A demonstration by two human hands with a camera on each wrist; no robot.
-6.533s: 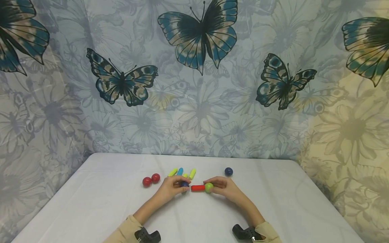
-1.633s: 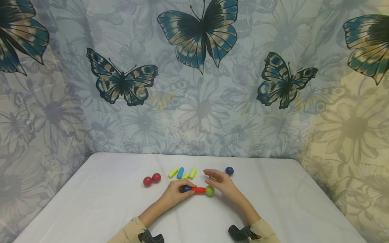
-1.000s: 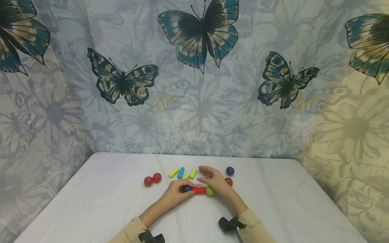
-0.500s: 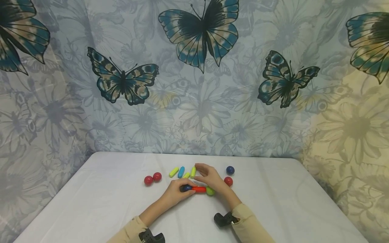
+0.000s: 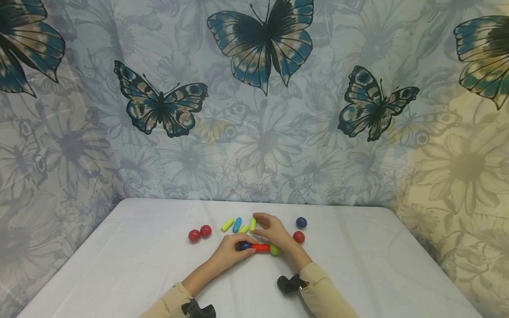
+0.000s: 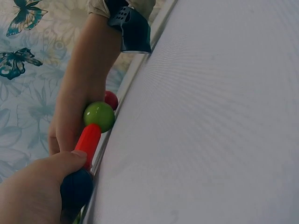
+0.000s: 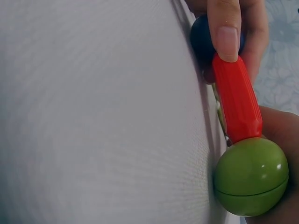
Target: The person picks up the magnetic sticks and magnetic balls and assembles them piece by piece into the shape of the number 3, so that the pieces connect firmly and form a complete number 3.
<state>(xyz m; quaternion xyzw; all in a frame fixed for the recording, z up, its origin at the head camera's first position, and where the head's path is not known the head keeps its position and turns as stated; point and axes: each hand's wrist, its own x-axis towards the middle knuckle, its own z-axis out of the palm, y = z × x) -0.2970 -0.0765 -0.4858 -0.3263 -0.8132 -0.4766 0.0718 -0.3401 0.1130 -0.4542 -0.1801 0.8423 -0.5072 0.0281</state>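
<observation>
In the head view my left hand (image 5: 230,251) grips a joined piece: a dark blue ball (image 5: 243,246), a red rod (image 5: 260,248) and a green ball (image 5: 275,250) in a row. Its thumb lies over the joint of blue ball (image 7: 202,39) and red rod (image 7: 237,100) in the right wrist view. Just behind, my right hand (image 5: 274,229) pinches a yellow-green rod (image 5: 252,224) endwise between thumb and forefinger, with the rod still on the table. The right hand partly covers the green ball. A second yellow-green rod (image 5: 244,229) lies beside it, partly behind the left hand.
Farther left lie a light blue rod (image 5: 237,225) and another yellow-green rod (image 5: 227,225). Two red balls (image 5: 194,236) sit left of them. A dark blue ball (image 5: 301,222) and a red ball (image 5: 298,237) stand right of my right hand on the white-covered table (image 5: 131,260).
The blue ball, earlier apart from the red rod, now adjoins it in my left hand. My right hand has left the green ball and moved left to the yellow-green rod, uncovering a red ball.
</observation>
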